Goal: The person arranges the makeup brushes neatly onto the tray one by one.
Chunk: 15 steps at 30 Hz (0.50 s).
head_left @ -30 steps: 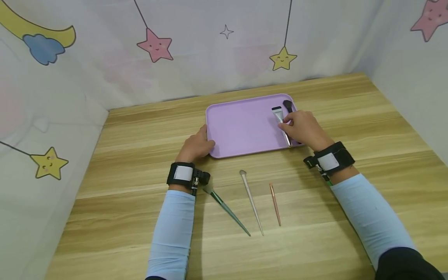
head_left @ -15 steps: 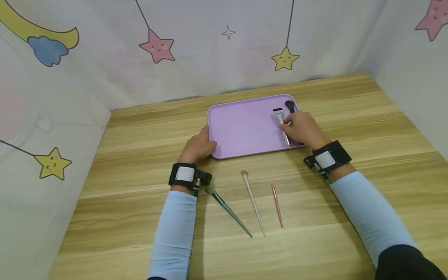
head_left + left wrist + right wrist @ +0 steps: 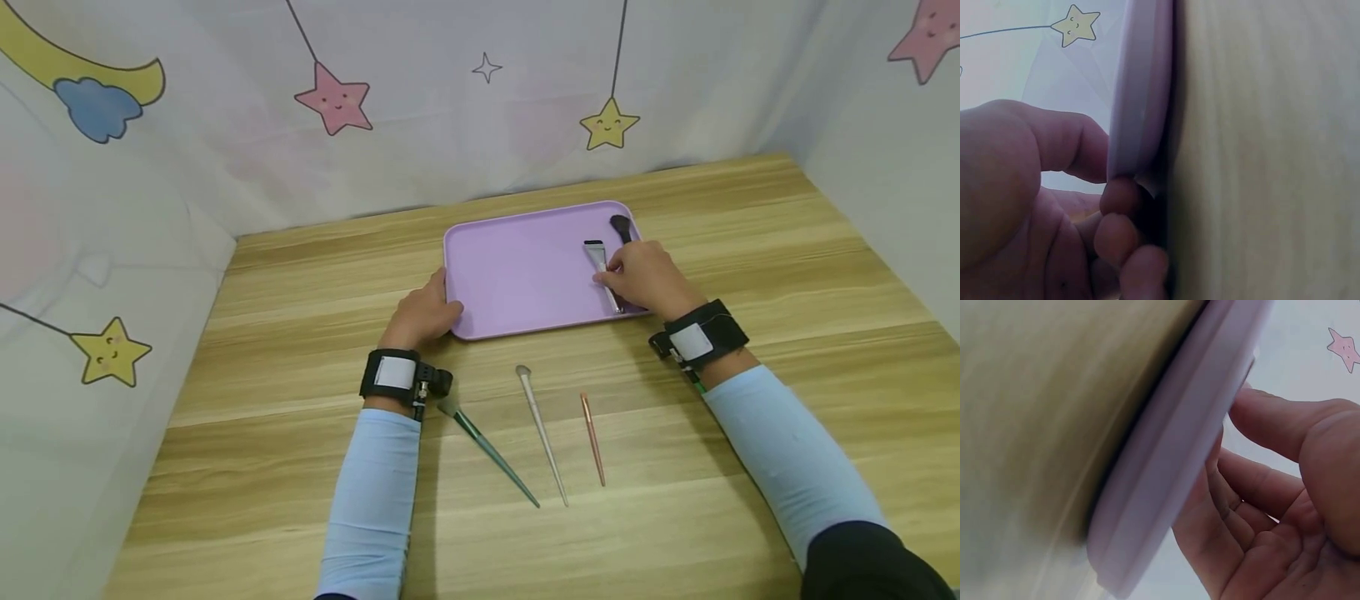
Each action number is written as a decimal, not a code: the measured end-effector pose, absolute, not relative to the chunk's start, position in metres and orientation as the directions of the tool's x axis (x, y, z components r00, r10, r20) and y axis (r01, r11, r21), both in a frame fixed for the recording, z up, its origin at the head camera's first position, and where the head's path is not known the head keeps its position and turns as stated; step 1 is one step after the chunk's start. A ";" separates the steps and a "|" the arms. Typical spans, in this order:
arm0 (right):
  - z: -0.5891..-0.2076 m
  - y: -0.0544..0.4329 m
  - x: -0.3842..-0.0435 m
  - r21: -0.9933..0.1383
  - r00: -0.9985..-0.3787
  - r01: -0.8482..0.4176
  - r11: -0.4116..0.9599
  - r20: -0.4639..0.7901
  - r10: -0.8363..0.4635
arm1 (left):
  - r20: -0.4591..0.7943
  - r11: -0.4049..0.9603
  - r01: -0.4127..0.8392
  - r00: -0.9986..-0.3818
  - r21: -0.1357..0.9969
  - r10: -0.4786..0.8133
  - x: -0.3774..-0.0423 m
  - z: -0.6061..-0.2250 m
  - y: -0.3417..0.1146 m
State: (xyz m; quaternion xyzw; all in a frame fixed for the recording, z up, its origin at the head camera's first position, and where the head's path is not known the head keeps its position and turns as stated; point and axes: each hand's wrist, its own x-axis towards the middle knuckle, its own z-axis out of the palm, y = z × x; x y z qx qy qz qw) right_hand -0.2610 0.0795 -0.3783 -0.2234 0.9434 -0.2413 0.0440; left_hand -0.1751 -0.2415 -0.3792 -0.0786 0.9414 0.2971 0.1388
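Note:
A purple tray [image 3: 517, 267] lies on the wooden table. My left hand [image 3: 420, 315] holds its left near corner; in the left wrist view the thumb lies on the rim [image 3: 1138, 87] with fingertips at its underside. At the tray's right end, my right hand [image 3: 652, 275] pinches a silver makeup brush [image 3: 597, 254] with a flat, dark-tipped head. This brush lies lengthwise over the tray, handle end by the near rim. Beside it rests a black fluffy makeup brush [image 3: 620, 225], its handle mostly hidden behind the hand. The tray's edge hides the silver brush in the right wrist view.
On the table before the tray lie a green-handled makeup brush [image 3: 489, 452], a pale slender brush [image 3: 542, 435] and a short copper-coloured brush [image 3: 592, 439]. A white curtain with stars [image 3: 480, 133] hangs behind the table.
The silver brush has shifted slightly toward me in my right hand, its head now lower in the head view. My left hand stays on the tray's corner.

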 end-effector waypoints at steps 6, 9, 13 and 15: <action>-0.376 0.081 -0.258 -0.480 -0.898 -0.392 0.785 0.014 -0.440 | -0.315 0.809 -0.236 -0.947 0.538 -0.067 -0.175 -0.379 -0.242; -0.375 0.081 -0.257 -0.486 -0.905 -0.376 0.789 0.012 -0.424 | -0.318 0.811 -0.235 -0.946 0.535 -0.064 -0.175 -0.379 -0.242; -0.372 0.082 -0.255 -0.499 -0.917 -0.353 0.791 0.018 -0.398 | -0.317 0.812 -0.234 -0.946 0.535 -0.064 -0.176 -0.380 -0.242; -0.370 0.083 -0.254 -0.508 -0.921 -0.342 0.791 0.015 -0.389 | -0.316 0.811 -0.235 -0.947 0.536 -0.065 -0.176 -0.380 -0.242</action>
